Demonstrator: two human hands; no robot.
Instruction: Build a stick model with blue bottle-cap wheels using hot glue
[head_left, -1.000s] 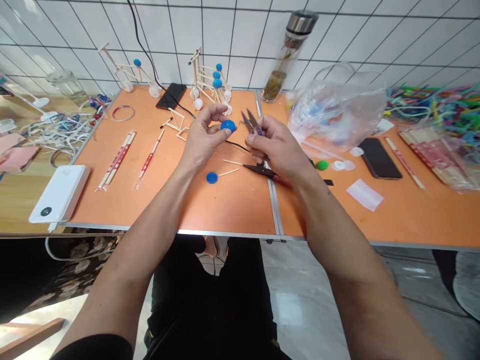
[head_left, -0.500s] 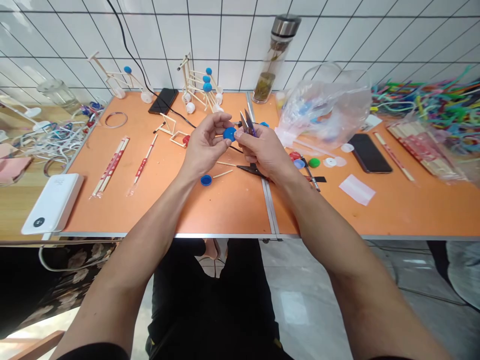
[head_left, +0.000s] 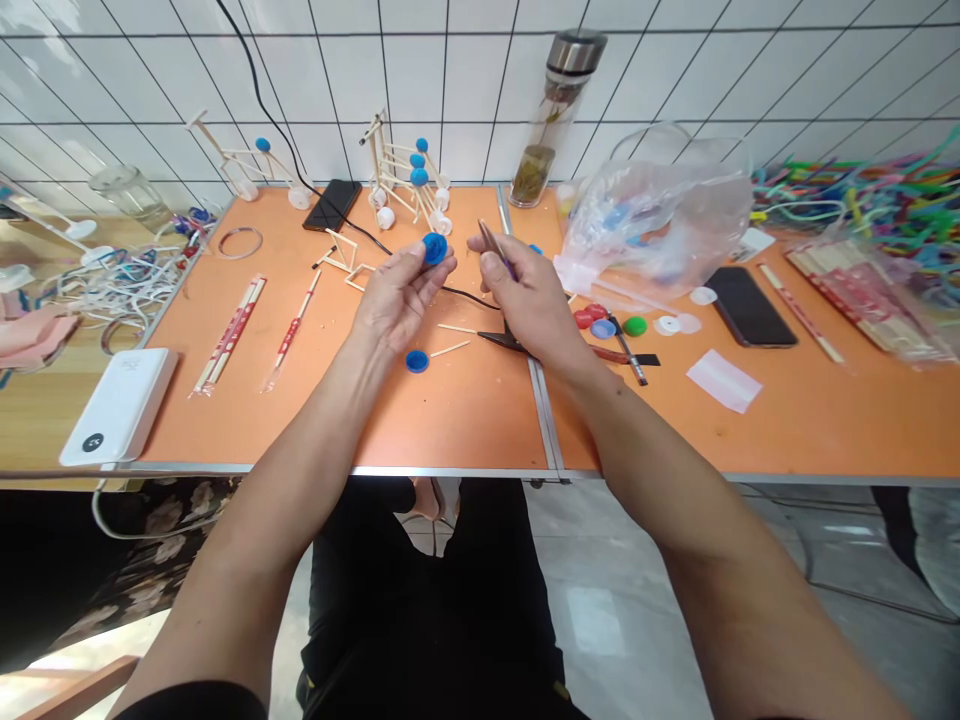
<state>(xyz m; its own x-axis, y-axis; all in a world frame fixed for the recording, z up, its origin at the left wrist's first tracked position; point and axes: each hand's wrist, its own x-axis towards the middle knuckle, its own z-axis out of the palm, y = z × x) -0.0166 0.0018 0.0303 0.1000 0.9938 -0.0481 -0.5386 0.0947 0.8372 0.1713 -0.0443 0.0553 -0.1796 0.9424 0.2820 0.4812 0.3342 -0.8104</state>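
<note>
My left hand [head_left: 395, 300] pinches a blue bottle cap [head_left: 434, 247] between thumb and fingertips, held above the orange table [head_left: 465, 410]. My right hand [head_left: 525, 300] grips small purple-handled scissors [head_left: 493, 243], blades closed and pointing up and left, a short gap from the cap. Below my hands lie another blue cap [head_left: 417, 360], two thin wooden sticks [head_left: 452, 347] and black-and-red pliers [head_left: 517, 343].
Stick-and-cap models [head_left: 409, 185] stand at the back by a phone [head_left: 332, 204] on a black cable. A tea bottle [head_left: 555, 120], a plastic bag of caps [head_left: 652, 225], loose caps [head_left: 611, 325], a second phone [head_left: 754, 305], wrapped chopsticks [head_left: 229, 335] and a white power bank [head_left: 120, 405] surround the work spot.
The cap and scissors, nearly touching half a second ago, have drawn apart: my left hand moved the cap up and left, and the scissor blades now look closed.
</note>
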